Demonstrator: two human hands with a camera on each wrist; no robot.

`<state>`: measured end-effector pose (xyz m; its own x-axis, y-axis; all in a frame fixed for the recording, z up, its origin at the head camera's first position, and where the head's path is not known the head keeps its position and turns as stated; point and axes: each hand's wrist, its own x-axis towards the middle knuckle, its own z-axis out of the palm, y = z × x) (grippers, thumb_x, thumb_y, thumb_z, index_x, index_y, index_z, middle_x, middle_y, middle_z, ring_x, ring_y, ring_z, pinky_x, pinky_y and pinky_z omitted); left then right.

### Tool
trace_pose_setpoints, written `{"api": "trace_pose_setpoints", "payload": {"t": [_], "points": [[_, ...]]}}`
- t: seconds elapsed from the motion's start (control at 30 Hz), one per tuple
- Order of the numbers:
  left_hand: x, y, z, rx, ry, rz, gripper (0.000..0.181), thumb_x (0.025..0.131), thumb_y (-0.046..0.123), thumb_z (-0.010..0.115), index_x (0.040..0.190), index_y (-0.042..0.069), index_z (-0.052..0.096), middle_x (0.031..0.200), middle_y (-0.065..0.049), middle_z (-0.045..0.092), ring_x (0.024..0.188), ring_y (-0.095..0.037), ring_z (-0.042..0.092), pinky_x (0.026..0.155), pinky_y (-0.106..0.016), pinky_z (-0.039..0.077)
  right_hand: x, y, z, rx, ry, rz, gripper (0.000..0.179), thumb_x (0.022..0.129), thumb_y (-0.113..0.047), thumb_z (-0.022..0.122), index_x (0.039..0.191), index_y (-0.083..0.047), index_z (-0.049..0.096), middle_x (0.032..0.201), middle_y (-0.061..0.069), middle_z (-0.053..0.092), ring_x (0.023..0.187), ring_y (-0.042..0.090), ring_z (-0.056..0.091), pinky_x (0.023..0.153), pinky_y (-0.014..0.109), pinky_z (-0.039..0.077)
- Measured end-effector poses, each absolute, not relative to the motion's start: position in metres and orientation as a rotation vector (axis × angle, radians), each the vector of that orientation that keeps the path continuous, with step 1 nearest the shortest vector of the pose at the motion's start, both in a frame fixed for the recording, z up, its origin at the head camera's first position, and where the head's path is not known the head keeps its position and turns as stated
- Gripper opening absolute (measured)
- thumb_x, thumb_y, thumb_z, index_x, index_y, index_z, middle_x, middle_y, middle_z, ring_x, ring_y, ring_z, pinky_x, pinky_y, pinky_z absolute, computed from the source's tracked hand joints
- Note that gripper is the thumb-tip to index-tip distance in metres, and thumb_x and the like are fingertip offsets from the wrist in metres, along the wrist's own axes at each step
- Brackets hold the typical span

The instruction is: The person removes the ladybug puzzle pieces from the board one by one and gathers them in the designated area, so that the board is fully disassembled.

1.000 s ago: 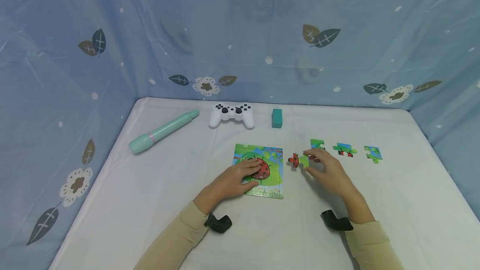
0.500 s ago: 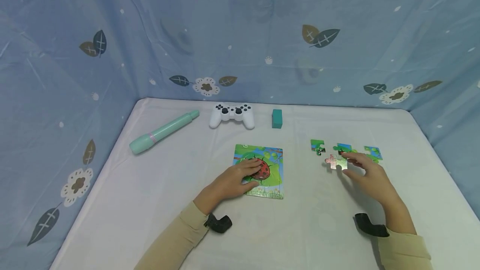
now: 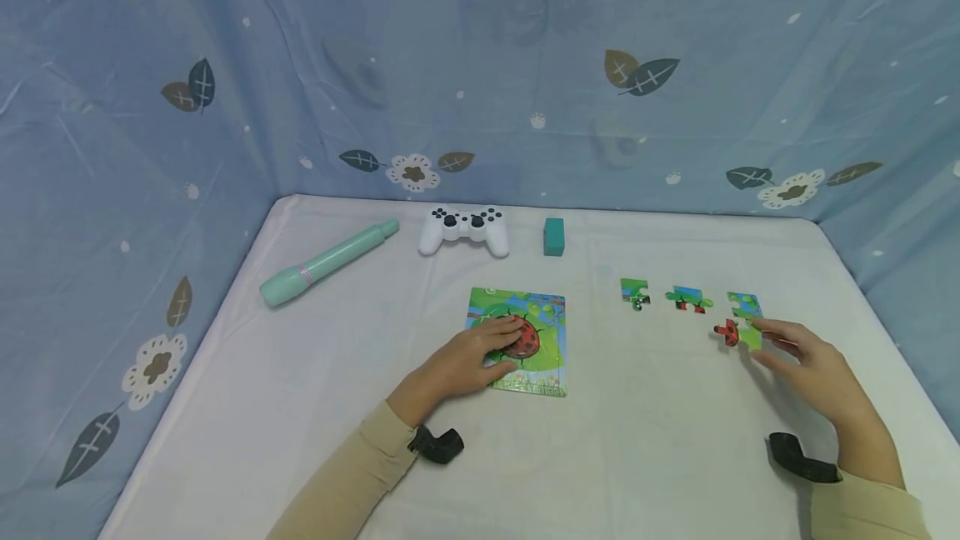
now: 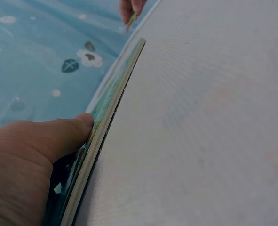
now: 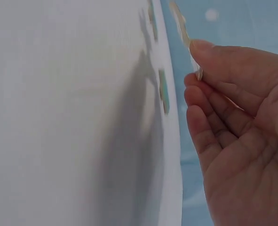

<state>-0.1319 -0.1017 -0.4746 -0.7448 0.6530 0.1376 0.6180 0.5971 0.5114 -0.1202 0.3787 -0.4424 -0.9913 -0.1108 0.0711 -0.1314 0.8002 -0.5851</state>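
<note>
The ladybug jigsaw puzzle [image 3: 549,361] lies flat on the white table in the head view. My left hand [image 3: 474,358] rests on its left part, fingers stretched over the red ladybug; in the left wrist view the thumb [image 4: 66,134] touches the top near the board's thick edge. Farther right, my right hand [image 3: 817,369] pinches a red and green puzzle piece [image 3: 742,334] between thumb and fingertips. The right wrist view has this piece [image 5: 181,23] edge-on, raised above the table. Behind it lie three loose puzzle pieces: one on the left [image 3: 634,292], one in the middle [image 3: 688,298], one on the right [image 3: 744,304].
A white game controller [image 3: 463,230] and a teal block [image 3: 554,237] stand along the back of the table. At the back left lies a mint green flashlight-shaped tube [image 3: 330,263]. Blue patterned cloth [image 3: 525,65] hangs behind and beside the table.
My right hand has carried the pinched piece to the right, from beside the puzzle to in front of the rightmost loose piece. My left hand has stayed on the puzzle.
</note>
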Motion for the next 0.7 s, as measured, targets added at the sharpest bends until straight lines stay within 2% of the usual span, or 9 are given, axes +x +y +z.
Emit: {"api": "trace_pose_setpoints", "payload": {"t": [0.07, 0.13, 0.27, 0.37, 0.43, 0.53, 0.6, 0.67, 0.7], "points": [[-0.132, -0.102, -0.474, 1.094, 2.748, 0.846, 0.054, 0.093, 0.034, 0.06, 0.137, 0.005, 0.05, 0.148, -0.004, 0.043, 0.14, -0.022, 0.035, 0.114, -0.038, 0.034, -0.12, 0.385, -0.445, 0.177, -2.962, 0.943, 0.051, 0.092, -0.027, 0.064, 0.132, 0.001, 0.05, 0.125, -0.006, 0.048, 0.093, -0.033, 0.023, 0.07, -0.008, 0.028], [-0.132, -0.102, -0.474, 1.094, 2.745, 0.851, 0.053, 0.093, 0.034, 0.06, 0.137, 0.005, 0.05, 0.148, -0.004, 0.043, 0.14, -0.022, 0.035, 0.114, -0.038, 0.034, -0.12, 0.391, -0.447, 0.166, -2.972, 0.959, 0.053, 0.092, -0.027, 0.063, 0.132, 0.003, 0.049, 0.13, 0.0, 0.048, 0.093, -0.033, 0.022, 0.07, -0.008, 0.028], [-0.132, -0.101, -0.473, 1.096, 2.745, 0.852, 0.053, 0.093, 0.034, 0.06, 0.136, 0.005, 0.051, 0.148, -0.004, 0.043, 0.14, -0.022, 0.035, 0.114, -0.038, 0.034, -0.121, 0.398, -0.453, 0.117, -3.023, 0.982, 0.058, 0.092, -0.03, 0.062, 0.136, 0.004, 0.045, 0.137, 0.029, 0.042, 0.091, -0.033, 0.02, 0.069, -0.008, 0.026], [-0.132, -0.101, -0.473, 1.097, 2.749, 0.846, 0.053, 0.093, 0.034, 0.06, 0.137, 0.005, 0.05, 0.148, -0.004, 0.043, 0.14, -0.022, 0.035, 0.114, -0.038, 0.034, -0.122, 0.402, -0.456, 0.076, -3.063, 0.99, 0.061, 0.093, -0.033, 0.061, 0.138, 0.002, 0.043, 0.136, 0.034, 0.041, 0.092, -0.032, 0.022, 0.07, -0.006, 0.028], [-0.132, -0.101, -0.473, 1.099, 2.752, 0.848, 0.053, 0.093, 0.034, 0.06, 0.136, 0.005, 0.051, 0.147, -0.004, 0.043, 0.14, -0.022, 0.035, 0.114, -0.038, 0.035, -0.122, 0.404, -0.457, 0.055, -3.086, 1.0, 0.062, 0.093, -0.034, 0.06, 0.14, 0.002, 0.041, 0.137, 0.035, 0.04, 0.104, -0.029, 0.03, 0.089, 0.004, 0.04], [-0.133, -0.101, -0.474, 1.105, 2.754, 0.855, 0.053, 0.093, 0.034, 0.061, 0.136, 0.005, 0.051, 0.147, -0.004, 0.044, 0.139, -0.023, 0.035, 0.114, -0.038, 0.034, -0.122, 0.406, -0.459, 0.037, -3.106, 0.995, 0.062, 0.094, -0.036, 0.058, 0.141, 0.0, 0.04, 0.138, 0.035, 0.039, 0.105, -0.029, 0.029, 0.09, 0.005, 0.04], [-0.133, -0.101, -0.474, 1.108, 2.759, 0.854, 0.053, 0.092, 0.035, 0.061, 0.136, 0.005, 0.051, 0.147, -0.004, 0.044, 0.139, -0.023, 0.035, 0.114, -0.038, 0.034, -0.122, 0.407, -0.459, 0.053, -3.096, 1.008, 0.062, 0.094, -0.036, 0.058, 0.141, 0.0, 0.041, 0.138, 0.031, 0.04, 0.103, -0.03, 0.029, 0.089, 0.004, 0.04], [-0.133, -0.102, -0.474, 1.11, 2.764, 0.849, 0.054, 0.092, 0.035, 0.061, 0.136, 0.006, 0.051, 0.147, -0.005, 0.044, 0.139, -0.023, 0.036, 0.114, -0.038, 0.034, -0.121, 0.409, -0.46, 0.083, -3.071, 1.033, 0.06, 0.093, -0.035, 0.06, 0.139, 0.0, 0.043, 0.133, 0.006, 0.05, 0.092, -0.033, 0.023, 0.07, -0.005, 0.029], [-0.133, -0.102, -0.474, 1.109, 2.768, 0.845, 0.054, 0.092, 0.035, 0.061, 0.136, 0.006, 0.051, 0.147, -0.004, 0.044, 0.139, -0.023, 0.036, 0.114, -0.038, 0.034, -0.121, 0.41, -0.46, 0.098, -3.058, 1.053, 0.059, 0.093, -0.034, 0.06, 0.139, 0.0, 0.043, 0.128, -0.007, 0.05, 0.092, -0.034, 0.023, 0.071, -0.005, 0.029]]}}
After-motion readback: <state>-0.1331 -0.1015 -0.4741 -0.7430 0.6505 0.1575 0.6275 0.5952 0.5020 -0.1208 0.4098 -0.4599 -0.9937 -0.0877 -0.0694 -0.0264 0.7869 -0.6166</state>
